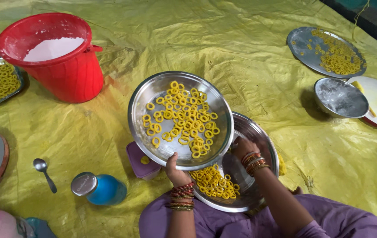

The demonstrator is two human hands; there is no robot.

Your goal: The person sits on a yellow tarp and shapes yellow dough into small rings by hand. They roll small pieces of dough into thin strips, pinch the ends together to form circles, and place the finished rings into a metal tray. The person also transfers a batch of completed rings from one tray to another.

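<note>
Both hands grip plates: left hand [177,169] should keep the tilted plate [153,94] steady so rings [182,119] slide into the right hand's [241,147] lower plate [265,141].

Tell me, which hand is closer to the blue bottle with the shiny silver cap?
Left. The left hand grips the steel plate's rim just right of the blue bottle; the right hand is farther right, behind that plate.

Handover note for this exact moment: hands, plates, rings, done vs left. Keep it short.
Left hand grips the near rim of the upper round steel plate, tilted, holding many small yellow dough rings.
Right hand is at that plate's right edge, its grip hidden.
Lower round steel plate beneath holds a pile of rings.
Done: some rings lie below. Left: most remain on the upper plate.
</note>
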